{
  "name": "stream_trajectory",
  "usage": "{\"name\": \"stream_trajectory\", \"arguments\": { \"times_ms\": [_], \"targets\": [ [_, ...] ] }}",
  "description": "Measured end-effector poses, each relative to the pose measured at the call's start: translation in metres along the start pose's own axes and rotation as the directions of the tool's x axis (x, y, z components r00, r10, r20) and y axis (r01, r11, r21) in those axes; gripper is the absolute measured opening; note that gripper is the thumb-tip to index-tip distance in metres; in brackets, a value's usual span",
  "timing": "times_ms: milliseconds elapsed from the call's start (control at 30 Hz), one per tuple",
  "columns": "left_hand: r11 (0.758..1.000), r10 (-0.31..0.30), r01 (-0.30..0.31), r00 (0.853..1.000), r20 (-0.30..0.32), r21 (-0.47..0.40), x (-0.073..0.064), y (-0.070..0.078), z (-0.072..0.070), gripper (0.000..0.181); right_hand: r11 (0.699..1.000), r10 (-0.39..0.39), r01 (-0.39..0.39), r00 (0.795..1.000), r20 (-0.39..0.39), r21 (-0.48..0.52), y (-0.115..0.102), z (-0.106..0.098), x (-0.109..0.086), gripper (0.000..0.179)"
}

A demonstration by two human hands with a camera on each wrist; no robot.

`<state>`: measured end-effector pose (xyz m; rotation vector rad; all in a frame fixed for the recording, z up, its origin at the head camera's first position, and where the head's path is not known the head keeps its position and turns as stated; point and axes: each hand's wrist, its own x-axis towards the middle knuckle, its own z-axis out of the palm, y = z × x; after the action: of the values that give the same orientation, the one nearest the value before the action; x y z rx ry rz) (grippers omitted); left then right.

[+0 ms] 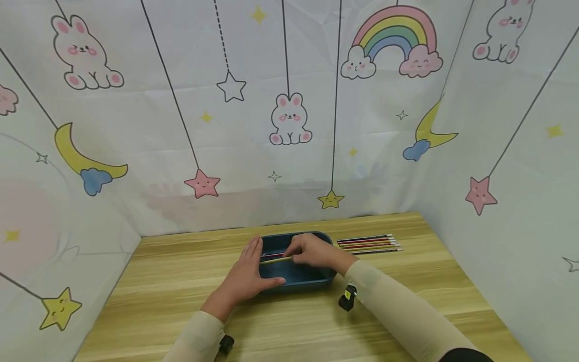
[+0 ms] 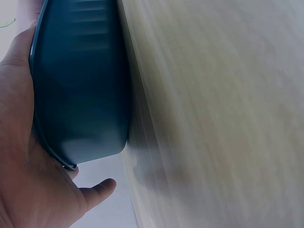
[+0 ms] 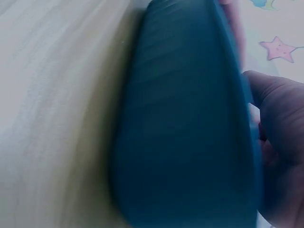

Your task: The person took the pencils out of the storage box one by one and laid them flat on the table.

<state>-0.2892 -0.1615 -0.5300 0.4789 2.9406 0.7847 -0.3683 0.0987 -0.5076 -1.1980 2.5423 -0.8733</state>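
Observation:
A dark blue tray (image 1: 299,286) with rounded corners stands on the wooden table. My left hand (image 1: 244,275) rests along its left end, fingers straight and thumb laid over the front rim; in the left wrist view the palm lies beside the tray's rim and one finger sticks out past it. Inside the tray, my right hand (image 1: 315,251) pinches a yellow pencil (image 1: 274,260) by its right part. Just behind that one lies a red and dark pencil (image 1: 273,255). In the right wrist view, the tray's wall (image 3: 185,118) hides the fingertips.
Several striped pencils (image 1: 368,244) with white ends lie side by side on the table right of the tray. A patterned white cloth (image 1: 244,151) hangs behind the table (image 1: 181,271) and on both sides.

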Motion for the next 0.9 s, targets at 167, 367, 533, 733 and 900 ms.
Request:
{"name": "stream_trajectory", "arguments": {
  "times_ms": [167,367,533,733,900],
  "targets": [
    [1.0,0.01,-0.01,1.0,-0.005,0.004,-0.001,0.0,0.0,0.138,0.999,-0.011,0.012,1.0,-0.008,0.043,-0.005,-0.014,-0.006,0.026],
    [1.0,0.006,-0.006,1.0,0.0,0.014,0.0,0.001,-0.001,0.138,0.996,0.02,-0.02,1.0,0.003,0.083,-0.007,-0.031,-0.019,0.025],
    [1.0,0.006,-0.006,1.0,-0.003,0.013,-0.001,0.001,0.0,0.139,0.997,0.007,-0.007,1.0,0.001,0.082,-0.007,-0.043,-0.032,0.024],
    [1.0,-0.001,0.001,1.0,-0.004,0.005,0.0,0.0,0.001,0.14,0.996,-0.001,0.002,1.0,-0.011,0.085,-0.003,-0.054,-0.05,0.024],
    [1.0,0.003,-0.003,1.0,-0.016,0.007,0.0,0.0,0.002,0.14,0.995,0.02,-0.018,0.999,-0.027,0.093,0.002,-0.064,-0.064,0.024]
  ]
}}
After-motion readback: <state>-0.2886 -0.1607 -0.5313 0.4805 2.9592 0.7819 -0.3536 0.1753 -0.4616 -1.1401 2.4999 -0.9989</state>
